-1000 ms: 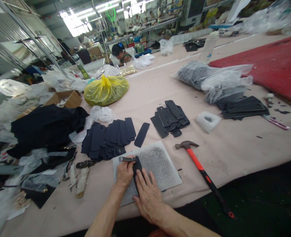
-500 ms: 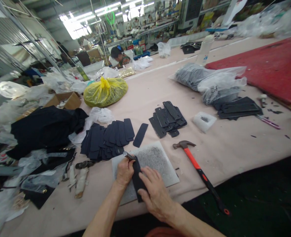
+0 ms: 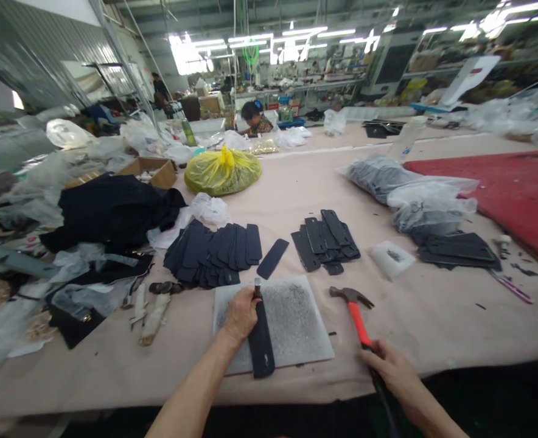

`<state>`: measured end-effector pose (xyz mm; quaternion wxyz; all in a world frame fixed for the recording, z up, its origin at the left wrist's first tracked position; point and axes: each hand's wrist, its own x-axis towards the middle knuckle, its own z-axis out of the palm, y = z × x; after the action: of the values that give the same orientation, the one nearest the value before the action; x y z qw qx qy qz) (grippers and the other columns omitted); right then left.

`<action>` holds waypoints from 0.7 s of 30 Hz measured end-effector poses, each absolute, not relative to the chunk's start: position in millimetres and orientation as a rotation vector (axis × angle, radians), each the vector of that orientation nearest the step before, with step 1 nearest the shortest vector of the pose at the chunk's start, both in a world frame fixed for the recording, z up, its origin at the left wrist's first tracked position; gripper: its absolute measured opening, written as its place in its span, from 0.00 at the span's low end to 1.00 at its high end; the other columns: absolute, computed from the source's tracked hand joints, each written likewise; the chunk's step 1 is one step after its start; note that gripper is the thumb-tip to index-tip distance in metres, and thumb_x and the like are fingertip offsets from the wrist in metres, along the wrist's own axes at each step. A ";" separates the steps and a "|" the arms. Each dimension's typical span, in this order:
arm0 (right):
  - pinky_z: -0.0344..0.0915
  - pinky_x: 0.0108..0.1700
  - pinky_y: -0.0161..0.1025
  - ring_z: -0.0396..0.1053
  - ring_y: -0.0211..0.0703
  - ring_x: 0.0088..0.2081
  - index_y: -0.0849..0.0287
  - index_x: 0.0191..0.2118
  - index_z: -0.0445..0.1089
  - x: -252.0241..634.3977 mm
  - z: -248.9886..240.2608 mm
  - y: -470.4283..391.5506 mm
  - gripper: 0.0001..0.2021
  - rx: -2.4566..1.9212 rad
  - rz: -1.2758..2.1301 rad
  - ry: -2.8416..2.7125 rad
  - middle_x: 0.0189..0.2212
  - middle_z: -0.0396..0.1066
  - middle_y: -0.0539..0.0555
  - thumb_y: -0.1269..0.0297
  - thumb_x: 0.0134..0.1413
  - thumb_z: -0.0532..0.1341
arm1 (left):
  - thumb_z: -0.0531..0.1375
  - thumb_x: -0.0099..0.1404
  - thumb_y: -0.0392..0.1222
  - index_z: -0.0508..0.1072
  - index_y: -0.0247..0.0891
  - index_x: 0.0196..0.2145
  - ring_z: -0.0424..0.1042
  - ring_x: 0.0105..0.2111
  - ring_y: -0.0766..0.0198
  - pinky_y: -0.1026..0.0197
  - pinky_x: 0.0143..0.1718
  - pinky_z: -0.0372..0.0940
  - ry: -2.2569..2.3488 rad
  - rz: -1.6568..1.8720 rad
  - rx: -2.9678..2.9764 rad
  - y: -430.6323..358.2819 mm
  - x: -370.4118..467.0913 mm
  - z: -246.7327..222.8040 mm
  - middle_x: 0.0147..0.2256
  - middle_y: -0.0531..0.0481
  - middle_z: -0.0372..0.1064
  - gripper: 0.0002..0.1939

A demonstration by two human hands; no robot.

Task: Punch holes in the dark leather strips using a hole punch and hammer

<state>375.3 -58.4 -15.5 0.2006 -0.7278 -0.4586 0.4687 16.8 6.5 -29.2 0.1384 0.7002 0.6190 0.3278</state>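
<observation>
My left hand (image 3: pixel 241 313) is closed around a short metal punch (image 3: pixel 257 286) that stands upright at the far end of a dark strip (image 3: pixel 262 347). A small pale slot shows near the strip's close end. Beneath the strip lies a whitish, speckled cutting board (image 3: pixel 303 322). To the right, my right hand (image 3: pixel 390 368) grips the handle of a claw hammer (image 3: pixel 359 322) with a red and black grip. The hammer's head rests on or just above the table, right of the board. A single loose dark strip (image 3: pixel 273 258) lies beyond the board.
Stacks of dark strips (image 3: pixel 214 252) and slotted dark pieces (image 3: pixel 326 240) lie beyond the board. A small translucent block (image 3: pixel 391 258), a yellow bag (image 3: pixel 223 171), plastic bags (image 3: pixel 428 204) and a red board (image 3: pixel 515 188) stand around. A wrapped-handle hammer (image 3: pixel 154 319) lies left. Another person sits far back.
My right hand has left the dark strip and taken hold of the claw hammer's handle. My left hand keeps the punch on the strip, now more upright. The camera view has turned.
</observation>
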 end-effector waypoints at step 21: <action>0.45 0.21 0.37 0.58 0.38 0.16 0.54 0.30 0.61 271.3 174.7 -2.4 0.13 -1.360 0.366 -2.350 0.17 0.64 0.47 0.57 0.66 0.51 | 0.54 0.64 0.30 0.70 0.41 0.40 0.75 0.39 0.57 0.58 0.42 0.68 1.789 1.020 1.992 6.4 15.5 -34.9 0.36 0.47 0.74 0.10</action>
<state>271.3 -2.4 174.7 0.1995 -0.4863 -0.8406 0.1308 15.5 6.4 -34.9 0.1377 0.6886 0.6186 0.3524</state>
